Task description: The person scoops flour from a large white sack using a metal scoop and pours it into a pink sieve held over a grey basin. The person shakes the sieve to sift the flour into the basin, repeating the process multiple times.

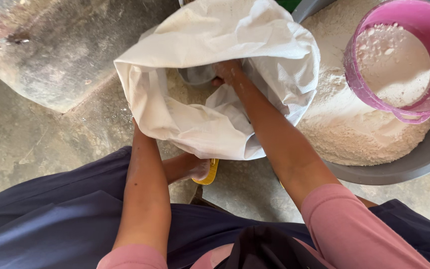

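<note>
White woven sack (210, 74), soft and floppy, is seen at upper centre of the head view, best gripped at its rolled rim. Inside it, the right hand (228, 72) is closed on a grey scoop (197, 74). The left hand is hidden beneath the sack, its state not discernible. A grey basin of flour (399, 167) with a pink bucket (357, 79) is seen at upper right.

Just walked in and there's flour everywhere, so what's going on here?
A person crouches over a white cloth sack. Their right hand reaches inside it, onto a grey container; the left hand is hidden under the sack's near edge. Beside it, a grey basin holds a mound of flour and a pink bucket of flour.
</note>
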